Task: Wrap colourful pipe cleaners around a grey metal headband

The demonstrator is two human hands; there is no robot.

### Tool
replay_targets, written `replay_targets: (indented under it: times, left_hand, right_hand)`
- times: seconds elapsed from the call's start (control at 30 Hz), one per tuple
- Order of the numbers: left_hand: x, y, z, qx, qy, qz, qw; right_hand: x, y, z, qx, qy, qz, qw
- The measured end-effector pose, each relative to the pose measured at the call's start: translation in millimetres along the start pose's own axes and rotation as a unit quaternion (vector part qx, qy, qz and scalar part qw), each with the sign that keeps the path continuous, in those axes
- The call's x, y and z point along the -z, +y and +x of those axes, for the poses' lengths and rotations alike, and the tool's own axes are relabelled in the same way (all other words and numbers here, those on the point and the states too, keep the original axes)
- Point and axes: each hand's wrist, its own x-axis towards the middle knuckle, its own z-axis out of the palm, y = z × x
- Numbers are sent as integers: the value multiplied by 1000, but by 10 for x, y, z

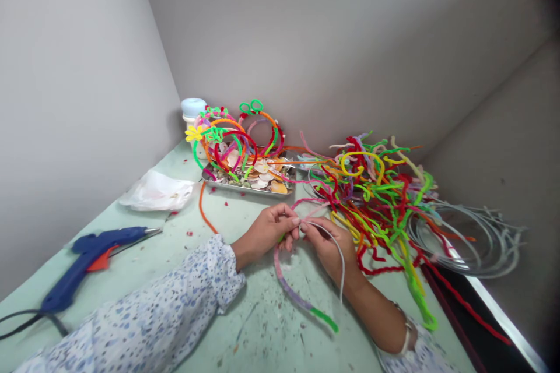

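My left hand (272, 226) is closed in a pinch on a thin headband hoop (289, 288), at the top of its curve. One arm of the hoop is wrapped in fuzzy pink and purple with a green tip; its other arm is bare and whitish. Fingertips of my right hand (328, 245) meet those of the left, pinching a pale pink pipe cleaner (315, 210) against the hoop. Exactly where the pipe cleaner wraps is hidden by the fingers. The bare arm passes in front of my right hand and hangs down.
A metal tray (245, 189) holds shells, with finished colourful headbands (227, 122) upon it. Tangled pipe cleaners (385, 186) and coiled bare hoops (472, 245) lie right. At left are a blue glue gun (100, 250), a white plastic bag (157, 191) and a blue-lidded bottle (192, 108).
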Motion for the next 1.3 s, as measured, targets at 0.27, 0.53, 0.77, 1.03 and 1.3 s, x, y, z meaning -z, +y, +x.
replay_targets:
  times: [0.27,0.53,0.77,1.03,1.3]
  left_hand:
    - [9,-1,6,17,2,12,1000]
    - [12,9,7,20,-9,20,1000]
    - [-5,54,-13,39,-11,20,999]
    - [2,48,-17,41,-13,14,999]
    - [3,40,-9,52,-7,18,998]
  right_hand:
    - [0,66,-13,38,0,-25,999]
    - [24,6,-20,80,-11,-34,996]
    - [58,-23,-12,116,-17,-30,993]
    - [49,-14,-19,105,-15,-32,994]
    - [41,12,-4,92,-16,-49,994]
